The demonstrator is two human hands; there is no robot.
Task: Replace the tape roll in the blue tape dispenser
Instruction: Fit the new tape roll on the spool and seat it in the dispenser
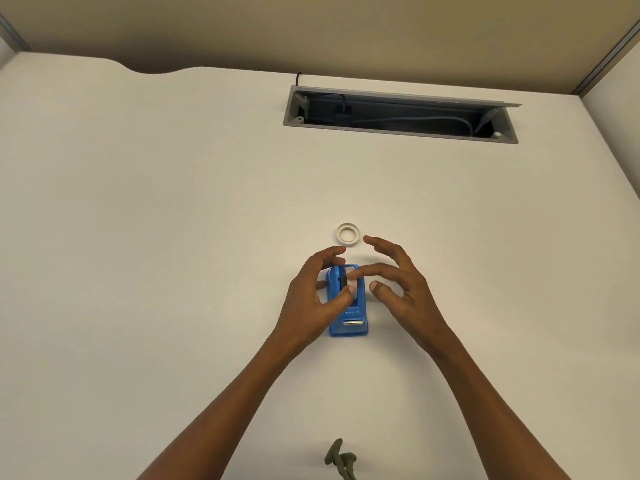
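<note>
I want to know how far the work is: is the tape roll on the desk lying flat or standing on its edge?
Lying flat. The tape roll shows its round hole facing up, on the desk beyond the dispenser.

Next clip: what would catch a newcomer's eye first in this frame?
The blue tape dispenser stands out on the pale desk, near the middle, with the left hand on its left side and a thumb at the roll. The right hand reaches in from the right, fingers spread. Just beyond them lies a loose white tape roll, flat, and further back an open grey cable tray is sunk into the desk.
</note>
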